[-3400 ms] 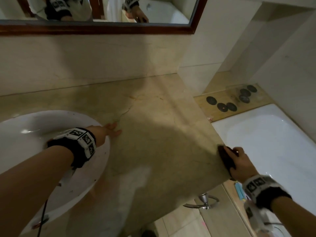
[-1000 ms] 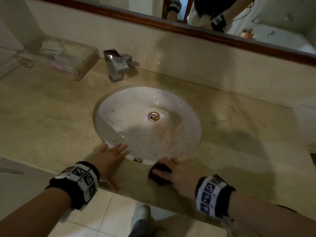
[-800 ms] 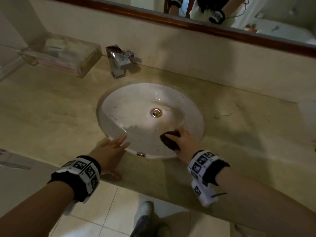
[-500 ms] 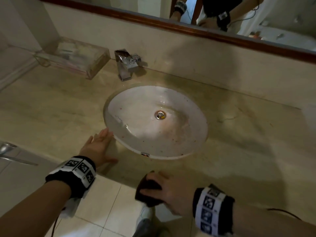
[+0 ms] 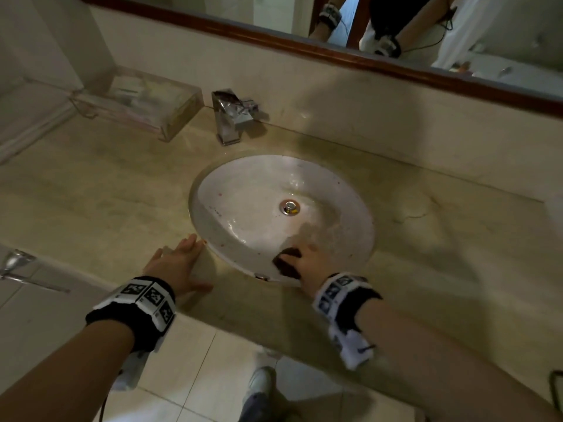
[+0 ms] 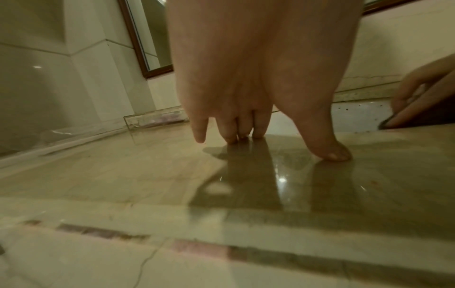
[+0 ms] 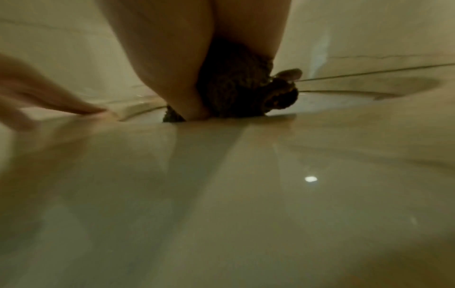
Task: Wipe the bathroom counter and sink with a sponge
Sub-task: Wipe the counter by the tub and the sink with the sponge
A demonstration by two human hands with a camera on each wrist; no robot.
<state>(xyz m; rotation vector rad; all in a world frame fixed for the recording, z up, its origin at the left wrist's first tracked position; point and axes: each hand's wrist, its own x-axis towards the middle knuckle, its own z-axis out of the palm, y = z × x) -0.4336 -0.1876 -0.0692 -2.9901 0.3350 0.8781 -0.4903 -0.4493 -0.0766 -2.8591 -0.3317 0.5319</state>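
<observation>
A dark sponge point(image 5: 285, 264) sits on the near inner wall of the white oval sink point(image 5: 243, 190), just inside its rim. My right hand point(image 5: 307, 261) grips it, fingers over the top and thumb at its side; the right wrist view shows the sponge point(image 7: 243, 93) squeezed under the palm. My left hand point(image 5: 179, 263) lies flat on the beige marble counter point(image 5: 91, 202) just left of the sink's near rim. In the left wrist view its fingertips point(image 6: 242, 134) and thumb touch the glossy stone. The basin is speckled with reddish spots around the drain point(image 5: 289, 206).
A chrome faucet point(image 5: 230, 115) stands behind the sink. A clear acrylic tray point(image 5: 137, 102) sits at the back left against the wall. A wood-framed mirror point(image 5: 335, 56) runs above the backsplash. Below the counter's front edge are floor tiles and a shoe point(image 5: 259, 388).
My right hand has carried the sponge from the counter's front edge up over the rim into the sink's near wall. The left hand stayed flat beside the sink.
</observation>
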